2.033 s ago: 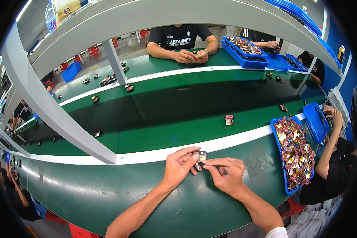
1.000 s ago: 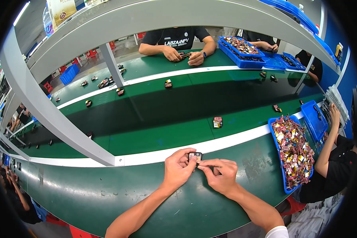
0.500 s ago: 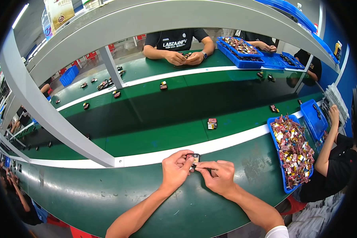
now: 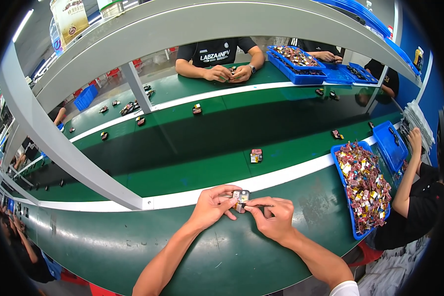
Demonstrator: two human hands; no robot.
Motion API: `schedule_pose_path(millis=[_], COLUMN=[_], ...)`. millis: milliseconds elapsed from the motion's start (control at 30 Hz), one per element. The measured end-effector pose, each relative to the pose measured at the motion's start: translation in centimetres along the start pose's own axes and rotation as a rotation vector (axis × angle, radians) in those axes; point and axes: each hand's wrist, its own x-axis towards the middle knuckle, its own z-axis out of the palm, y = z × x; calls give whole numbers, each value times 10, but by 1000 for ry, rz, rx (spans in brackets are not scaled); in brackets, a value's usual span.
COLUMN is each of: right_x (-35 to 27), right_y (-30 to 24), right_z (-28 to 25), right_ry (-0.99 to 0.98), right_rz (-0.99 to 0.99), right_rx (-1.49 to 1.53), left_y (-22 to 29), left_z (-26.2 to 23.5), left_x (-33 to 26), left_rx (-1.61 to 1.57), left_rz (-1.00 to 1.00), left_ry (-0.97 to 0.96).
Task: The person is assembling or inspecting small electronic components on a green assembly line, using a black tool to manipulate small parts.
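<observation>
Above the near green table, my left hand (image 4: 207, 208) is closed on a small flat black-framed electronic part (image 4: 241, 195) with pink and yellow pieces on its face. The left thumb lies along the lower left side of the part. My right hand (image 4: 274, 217) pinches at the part's lower right edge, thumb and forefinger together. What sits between those right fingertips is too small and covered to tell. Both hands stay just short of the white rail (image 4: 276, 173).
Beyond the rail a green conveyor belt (image 4: 192, 167) carries scattered similar parts, one (image 4: 256, 156) near my hands. At right a blue tray (image 4: 352, 217) is heaped with small pink and yellow pieces. A grey post (image 4: 69, 133) rises at left. Co-workers sit across the belt and at right.
The left thumb has shifted down off the part's face, so more of it shows. The right hand still pinches its edge. Parts on the belt have moved a little left.
</observation>
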Motion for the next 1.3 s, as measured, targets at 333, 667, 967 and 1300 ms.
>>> schedule_pose_path(millis=[333, 667, 967, 1300], right_x=[7, 10, 7, 12], right_y=[6, 3, 8, 2], right_z=[-5, -8, -8, -8], right_ry=[-64, -31, -90, -48], right_rz=[53, -39, -53, 62], right_rx=[49, 53, 34, 90], left_y=[1, 6, -2, 7], left_z=[2, -2, 5, 6], left_x=[-2, -2, -1, -2], left_rx=[32, -104, -59, -69], left_rz=[-35, -47, -74, -110], left_ry=[18, 20, 93, 139])
